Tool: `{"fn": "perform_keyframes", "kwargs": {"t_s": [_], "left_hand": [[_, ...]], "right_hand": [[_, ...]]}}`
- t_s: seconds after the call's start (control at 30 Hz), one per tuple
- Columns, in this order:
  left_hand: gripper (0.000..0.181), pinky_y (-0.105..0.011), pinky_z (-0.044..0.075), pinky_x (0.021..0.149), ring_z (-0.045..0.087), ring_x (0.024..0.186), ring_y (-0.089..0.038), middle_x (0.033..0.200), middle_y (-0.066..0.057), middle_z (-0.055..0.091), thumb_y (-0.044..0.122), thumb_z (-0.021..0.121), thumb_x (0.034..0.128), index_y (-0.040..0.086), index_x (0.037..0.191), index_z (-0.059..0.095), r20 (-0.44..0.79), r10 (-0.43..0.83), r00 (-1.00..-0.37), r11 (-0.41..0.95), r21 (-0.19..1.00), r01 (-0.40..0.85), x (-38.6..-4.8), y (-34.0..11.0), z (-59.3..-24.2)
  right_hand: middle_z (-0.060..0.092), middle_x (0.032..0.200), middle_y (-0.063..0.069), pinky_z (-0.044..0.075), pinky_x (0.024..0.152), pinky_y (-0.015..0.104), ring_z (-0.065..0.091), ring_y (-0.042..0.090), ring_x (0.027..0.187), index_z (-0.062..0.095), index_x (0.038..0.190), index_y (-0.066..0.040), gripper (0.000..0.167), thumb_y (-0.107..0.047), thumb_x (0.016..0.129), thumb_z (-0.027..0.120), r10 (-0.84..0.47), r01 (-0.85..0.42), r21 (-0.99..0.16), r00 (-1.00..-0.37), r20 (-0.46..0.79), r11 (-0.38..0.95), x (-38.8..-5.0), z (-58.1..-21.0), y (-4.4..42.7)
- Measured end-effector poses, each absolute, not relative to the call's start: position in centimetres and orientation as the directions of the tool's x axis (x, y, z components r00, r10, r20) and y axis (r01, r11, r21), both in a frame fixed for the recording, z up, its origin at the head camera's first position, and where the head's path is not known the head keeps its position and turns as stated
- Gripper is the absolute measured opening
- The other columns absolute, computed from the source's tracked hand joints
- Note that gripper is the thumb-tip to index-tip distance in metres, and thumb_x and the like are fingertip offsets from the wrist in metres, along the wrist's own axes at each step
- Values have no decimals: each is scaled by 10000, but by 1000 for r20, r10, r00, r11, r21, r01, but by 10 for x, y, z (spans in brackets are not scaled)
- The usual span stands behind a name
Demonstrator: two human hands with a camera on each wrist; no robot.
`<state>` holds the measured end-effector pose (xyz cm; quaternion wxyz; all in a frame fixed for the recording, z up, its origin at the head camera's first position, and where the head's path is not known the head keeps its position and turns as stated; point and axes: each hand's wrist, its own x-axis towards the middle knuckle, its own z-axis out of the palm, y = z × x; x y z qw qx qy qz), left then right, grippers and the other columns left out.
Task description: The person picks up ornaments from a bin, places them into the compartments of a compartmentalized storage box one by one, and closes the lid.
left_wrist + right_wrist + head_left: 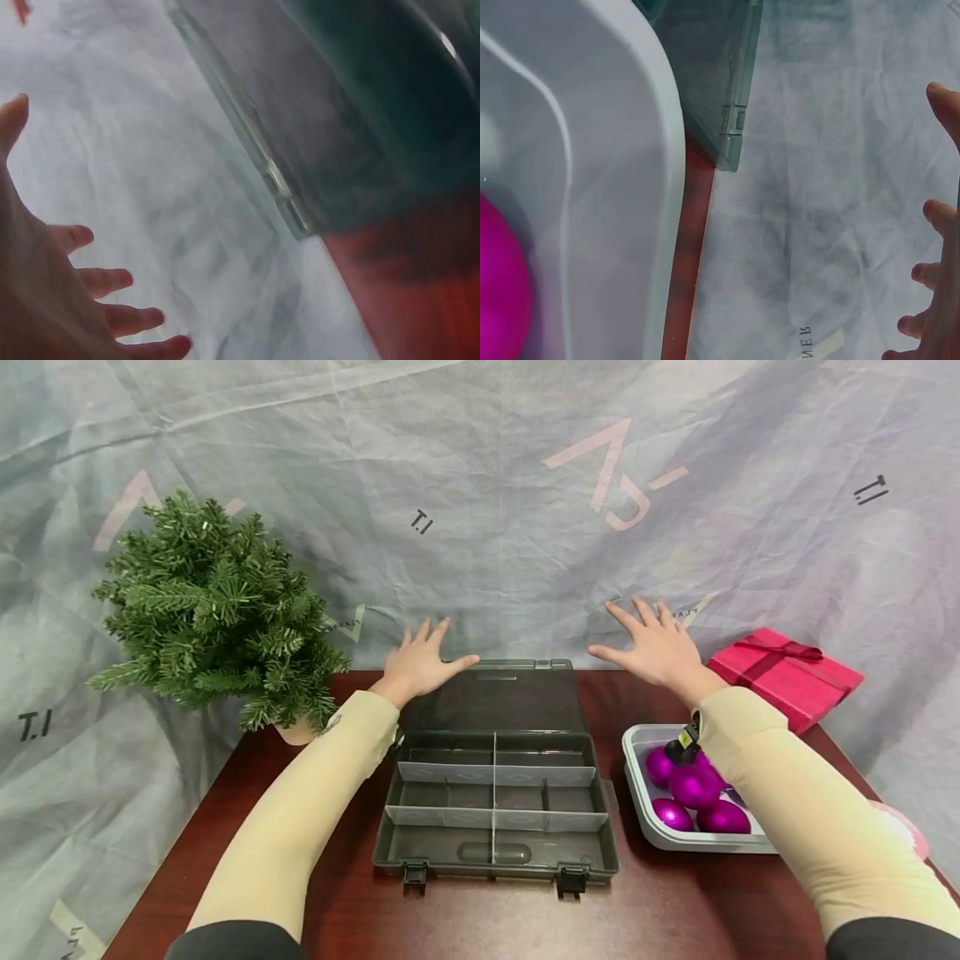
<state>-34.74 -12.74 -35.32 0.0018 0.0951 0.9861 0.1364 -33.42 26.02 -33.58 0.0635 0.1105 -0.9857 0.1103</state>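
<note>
Both hands are raised with spread fingers and hold nothing. The left hand (420, 664) hovers by the back left corner of a dark see-through divider box (495, 793). That box stands with its lid (510, 697) tipped back, and white dividers split it into several compartments, with nothing lying in them. Over the back right of the table is the right hand (656, 647), beyond a white tub (652, 835). Shiny magenta ball ornaments (693, 787) fill part of this tub; the right forearm hides some of it. In the right wrist view one magenta ornament (499, 285) shows at the left edge.
A small artificial pine tree (217, 610) in a pale pot stands at the back left. At the back right leans a red gift box (783, 672) with a dark ribbon. A pink-rimmed item (903, 831) is partly behind the right sleeve. Printed grey cloth (495, 527) hangs behind the table.
</note>
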Motion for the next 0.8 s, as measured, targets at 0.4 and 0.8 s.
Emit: {"fn": "perform_keyframes", "kwargs": {"t_s": [0.4, 0.8], "left_hand": [[936, -616, 277, 1126, 279, 1486, -372, 1656, -112, 274, 739, 506, 929, 194, 1642, 240, -28, 228, -973, 803, 571, 172, -307, -146, -353], [605, -553, 406, 1049, 471, 1354, -370, 1504, -184, 488, 373, 620, 1024, 65, 1520, 462, 13, 301, -953, 734, 636, 240, -270, -178, -366]], "right_hand": [[340, 1578, 157, 409, 898, 716, 256, 453, 1443, 344, 1610, -290, 884, -750, 888, 564, -271, -325, -238, -934, 234, 915, -295, -337, 272], [600, 1340, 84, 375, 995, 539, 519, 299, 1238, 531, 1480, -182, 606, -348, 939, 746, -332, -446, -531, -894, 299, 721, -255, -347, 286]]}}
